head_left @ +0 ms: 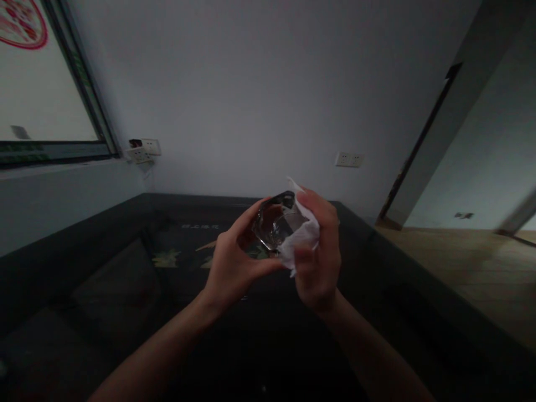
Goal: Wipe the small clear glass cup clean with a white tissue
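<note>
A clear glass vessel with an angular rim, perhaps an ashtray or a cup [274,226], is held above the dark table, its opening tilted toward me. My left hand [234,251] grips it from the left, thumb below and fingers around the far side. My right hand [320,245] is closed on a crumpled white tissue [304,237], which presses against the right part of the glass rim. The tissue and fingers hide that side of the glass.
The glossy dark table [268,346] bears a printed flower pattern [165,258] and reaches the grey wall [251,100]. Wall sockets [349,160] sit behind it, with more sockets [151,147] near the window [33,84]. Wooden floor [473,262] lies to the right.
</note>
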### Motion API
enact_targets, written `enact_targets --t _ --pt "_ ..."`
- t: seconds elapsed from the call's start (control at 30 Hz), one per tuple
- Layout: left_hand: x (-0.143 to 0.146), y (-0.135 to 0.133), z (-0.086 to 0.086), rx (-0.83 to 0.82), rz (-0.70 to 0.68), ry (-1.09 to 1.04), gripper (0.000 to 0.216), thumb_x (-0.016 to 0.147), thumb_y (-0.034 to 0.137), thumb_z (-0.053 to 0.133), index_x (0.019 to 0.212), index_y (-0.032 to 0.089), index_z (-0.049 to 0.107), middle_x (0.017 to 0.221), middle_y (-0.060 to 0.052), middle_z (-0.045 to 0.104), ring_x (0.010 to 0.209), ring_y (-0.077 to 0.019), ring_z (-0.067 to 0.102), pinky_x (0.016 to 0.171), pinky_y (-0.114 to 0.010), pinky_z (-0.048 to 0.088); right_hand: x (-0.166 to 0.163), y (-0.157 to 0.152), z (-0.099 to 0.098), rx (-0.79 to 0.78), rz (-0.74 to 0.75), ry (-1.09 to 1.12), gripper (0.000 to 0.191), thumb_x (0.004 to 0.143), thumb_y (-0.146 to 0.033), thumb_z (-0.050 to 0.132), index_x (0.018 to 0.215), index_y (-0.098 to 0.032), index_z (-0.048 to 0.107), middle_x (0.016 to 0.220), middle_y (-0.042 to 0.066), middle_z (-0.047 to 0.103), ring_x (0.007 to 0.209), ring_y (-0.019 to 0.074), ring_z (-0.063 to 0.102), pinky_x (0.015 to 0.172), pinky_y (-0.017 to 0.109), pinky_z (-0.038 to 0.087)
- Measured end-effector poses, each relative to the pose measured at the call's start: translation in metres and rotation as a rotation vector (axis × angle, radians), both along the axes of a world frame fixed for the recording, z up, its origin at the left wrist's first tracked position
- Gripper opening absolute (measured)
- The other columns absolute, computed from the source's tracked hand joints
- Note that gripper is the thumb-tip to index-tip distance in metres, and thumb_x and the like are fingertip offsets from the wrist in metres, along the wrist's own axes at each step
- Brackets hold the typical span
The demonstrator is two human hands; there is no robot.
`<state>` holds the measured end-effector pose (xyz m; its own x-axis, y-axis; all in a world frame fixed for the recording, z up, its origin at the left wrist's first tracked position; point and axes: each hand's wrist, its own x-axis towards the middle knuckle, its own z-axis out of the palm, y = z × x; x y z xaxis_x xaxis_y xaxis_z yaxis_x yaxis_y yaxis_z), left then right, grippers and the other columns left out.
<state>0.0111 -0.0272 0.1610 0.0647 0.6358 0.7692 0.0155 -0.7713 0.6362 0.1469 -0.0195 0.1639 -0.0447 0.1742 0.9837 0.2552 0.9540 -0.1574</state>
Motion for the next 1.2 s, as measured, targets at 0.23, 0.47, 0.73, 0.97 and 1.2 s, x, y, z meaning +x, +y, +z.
enact_targets --t 0.23,0.47,0.73,0.97,1.2 --pt "-0.0053 -0.0013 0.0006 0.019 0.008 0.007 0.085 0.052 0.026 0.088 0.129 0.02 0.052 0.128 -0.011 0.061 0.118 -0.0272 0.058 0.102 -0.041 0.049 -0.0004 0.0007 0.0003 -0.09 0.117 0.02 0.046 0.093 -0.05 0.035 0.134 -0.03 0.042 0.132 0.006 0.051 0.12 0.0255 0.051 0.099 0.049 0.046" --pt "-0.0035 0.0005 0.0024 -0.007 -0.037 0.011 0.086 0.05 0.029 0.089 0.127 0.019 0.053 0.124 -0.012 0.064 0.115 -0.0281 0.06 0.1 -0.043 0.05 -0.0011 0.0018 -0.0016 -0.133 0.139 0.044 0.047 0.094 -0.048 0.033 0.134 -0.026 0.041 0.129 0.009 0.052 0.117 0.0255 0.053 0.098 0.047 0.047" --pt "-0.0061 0.0032 -0.0011 0.021 0.027 -0.006 0.079 0.058 0.023 0.084 0.13 0.021 0.052 0.129 -0.01 0.06 0.119 -0.0255 0.057 0.102 -0.039 0.048 0.0016 -0.0027 0.0004 -0.024 -0.017 -0.073 0.047 0.093 -0.046 0.039 0.136 -0.029 0.04 0.139 0.006 0.045 0.13 0.027 0.041 0.106 0.054 0.038" --pt "-0.004 0.0003 0.0005 0.01 -0.006 0.027 0.088 0.049 0.024 0.089 0.13 0.02 0.051 0.127 -0.011 0.062 0.12 -0.0278 0.056 0.104 -0.043 0.046 -0.0009 0.0018 0.0021 -0.262 0.223 0.058 0.044 0.097 -0.047 0.025 0.131 -0.026 0.043 0.123 0.008 0.057 0.106 0.0223 0.06 0.089 0.044 0.053" --pt "-0.0053 0.0027 -0.0019 0.033 0.095 0.024 0.076 0.06 0.02 0.081 0.13 0.021 0.051 0.13 -0.009 0.059 0.121 -0.0274 0.055 0.103 -0.042 0.048 -0.0027 -0.0062 -0.0012 -0.022 -0.098 -0.051 0.048 0.09 -0.046 0.046 0.135 -0.029 0.04 0.137 0.009 0.043 0.127 0.0293 0.042 0.104 0.056 0.038"
